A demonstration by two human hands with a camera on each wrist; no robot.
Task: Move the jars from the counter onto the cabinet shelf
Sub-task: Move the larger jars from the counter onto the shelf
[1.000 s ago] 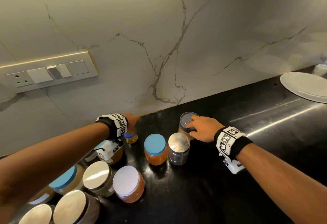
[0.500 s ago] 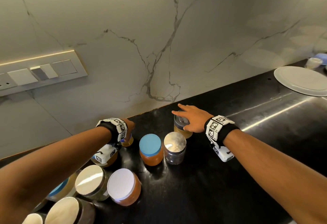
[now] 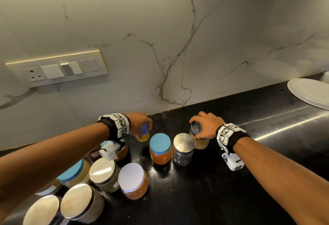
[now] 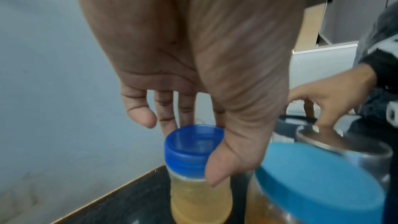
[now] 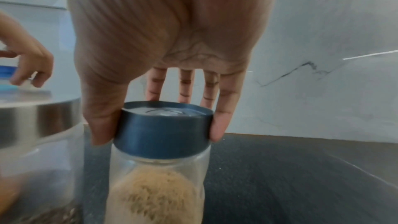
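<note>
My left hand reaches to the back of the black counter and grips a small blue-capped jar of yellow liquid, thumb on the cap's side and fingers behind it. My right hand grips the dark blue lid of a clear jar holding beige powder, with the thumb on one side and the fingers round the far rim. Both jars stand upright close to the marble wall. Whether either is lifted off the counter I cannot tell.
Between my hands stand an orange jar with a light blue lid and a steel-lidded jar. A white-lidded orange jar and several more jars crowd the lower left. A white plate lies far right. A switch panel is on the wall.
My right hand's fingers, stretched over the dark lid half a second ago, now curl round it. The left hand stays on the small blue-capped jar.
</note>
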